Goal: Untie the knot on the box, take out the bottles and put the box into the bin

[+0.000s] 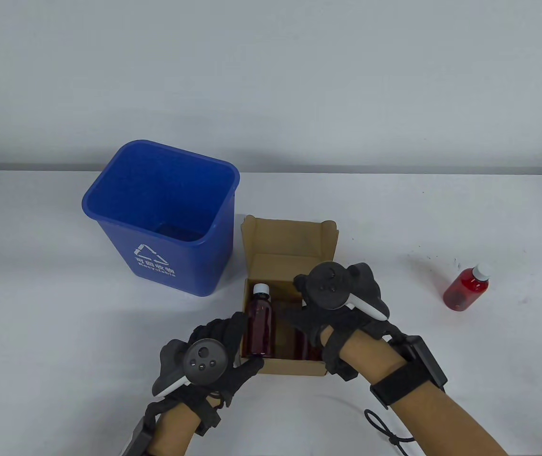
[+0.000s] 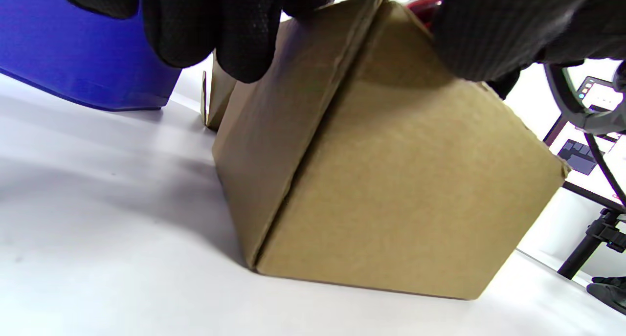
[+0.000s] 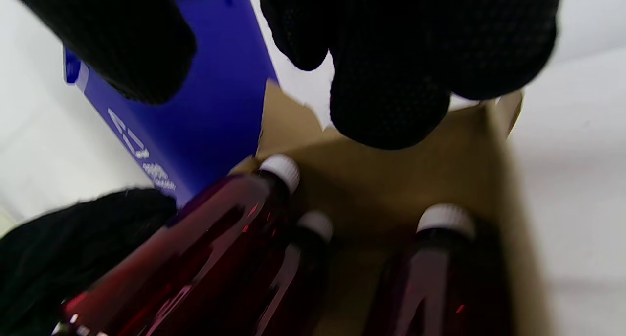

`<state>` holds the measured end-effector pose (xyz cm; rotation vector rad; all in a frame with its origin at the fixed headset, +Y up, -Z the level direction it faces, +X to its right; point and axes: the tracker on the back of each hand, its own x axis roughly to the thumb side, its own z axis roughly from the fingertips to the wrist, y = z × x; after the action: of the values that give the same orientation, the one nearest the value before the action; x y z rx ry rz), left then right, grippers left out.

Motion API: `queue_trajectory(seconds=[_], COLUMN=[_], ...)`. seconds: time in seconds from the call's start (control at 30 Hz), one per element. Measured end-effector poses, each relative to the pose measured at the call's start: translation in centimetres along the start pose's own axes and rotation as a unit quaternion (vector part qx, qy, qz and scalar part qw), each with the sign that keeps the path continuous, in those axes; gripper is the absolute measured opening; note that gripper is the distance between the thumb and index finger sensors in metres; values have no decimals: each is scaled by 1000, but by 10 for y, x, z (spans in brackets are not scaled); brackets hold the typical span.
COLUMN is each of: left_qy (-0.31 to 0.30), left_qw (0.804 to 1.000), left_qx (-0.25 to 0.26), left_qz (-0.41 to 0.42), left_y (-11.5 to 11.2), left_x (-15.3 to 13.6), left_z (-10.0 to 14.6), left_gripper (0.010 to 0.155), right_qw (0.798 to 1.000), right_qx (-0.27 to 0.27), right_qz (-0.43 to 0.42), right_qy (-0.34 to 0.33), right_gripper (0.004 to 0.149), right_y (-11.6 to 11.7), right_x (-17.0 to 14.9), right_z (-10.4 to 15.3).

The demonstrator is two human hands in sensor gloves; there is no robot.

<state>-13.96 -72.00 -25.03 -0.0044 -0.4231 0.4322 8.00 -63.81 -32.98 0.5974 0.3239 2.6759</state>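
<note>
Cardboard box [image 1: 284, 237] sits open on the table [image 1: 62, 332], just right of the blue bin [image 1: 166, 213]. My left hand [image 1: 214, 356] has its grip wrapped around a dark red bottle [image 1: 260, 323] at the box's left side. My right hand [image 1: 333, 304] is over the box, fingers loose and apart, holding nothing. In the right wrist view, two more bottles [image 3: 430, 272] are inside. One red bottle [image 1: 467, 288] lies well off to the right.

We see matt brown cardboard on the box [image 2: 391, 179], glossy blue plastic on the bin [image 1: 166, 223], shiny translucent red bottles [image 3: 195, 248] with white plastic caps, knitted black cloth on both hands, and a smooth white counter [image 1: 442, 380].
</note>
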Motion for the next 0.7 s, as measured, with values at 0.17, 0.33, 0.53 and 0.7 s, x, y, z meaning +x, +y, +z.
queue_trajectory(seconds=[0.17, 0.33, 0.53, 0.7], left_qy=[-1, -3, -17, -18], left_qw=[1000, 1000, 1000, 999], left_qx=[-3, -7, -17, -16], left_qz=[4, 5, 13, 23], left_y=[0, 0, -1, 0], left_x=[-1, -1, -1, -3], left_z=[0, -1, -3, -4], left_gripper=[95, 95, 96, 96], right_qw=[997, 986, 968, 923], right_qx=[59, 121, 188, 270], right_qz=[-43, -98, -152, -254], right_qy=[21, 52, 71, 99], right_gripper=[78, 82, 89, 98], right_y=[26, 49, 61, 78], right_x=[4, 0, -10, -19], right_z=[-18, -32, -41, -45])
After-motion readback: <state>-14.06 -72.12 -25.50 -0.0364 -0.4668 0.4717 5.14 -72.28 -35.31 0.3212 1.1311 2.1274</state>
